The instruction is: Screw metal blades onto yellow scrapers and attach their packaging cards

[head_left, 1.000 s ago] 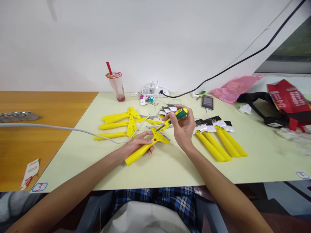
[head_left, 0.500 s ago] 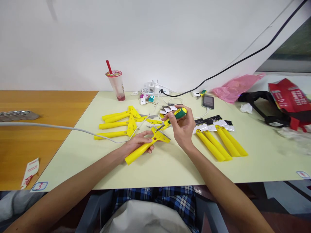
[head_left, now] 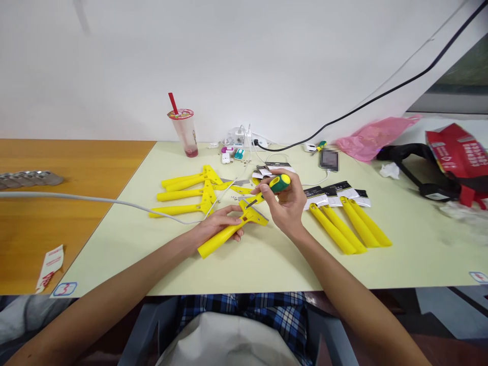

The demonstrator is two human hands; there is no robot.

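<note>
My left hand (head_left: 223,222) is closed around a yellow scraper (head_left: 219,241), near its head, with the handle pointing toward me. In my right hand (head_left: 286,206) is a screwdriver (head_left: 280,183) with a green and yellow handle. Its shaft slants down to the left, and the tip meets the scraper head at a screw spot. Several more yellow scraper bodies (head_left: 179,209) lie to the left, beyond my left hand. Small screws (head_left: 234,197) and a metal blade (head_left: 237,181) lie just behind the held scraper.
Yellow handles (head_left: 333,231) with black-and-white packets (head_left: 316,196) lie at the right. A cup with a red straw (head_left: 184,133) stands at the back. A white cable (head_left: 133,203) crosses from the left. Near the wall are a power strip (head_left: 238,137) and a phone (head_left: 329,159).
The screwdriver handle has tilted slightly lower in my right hand, its tip still at the scraper head. My left hand keeps its hold. The whole view has shifted a little.
</note>
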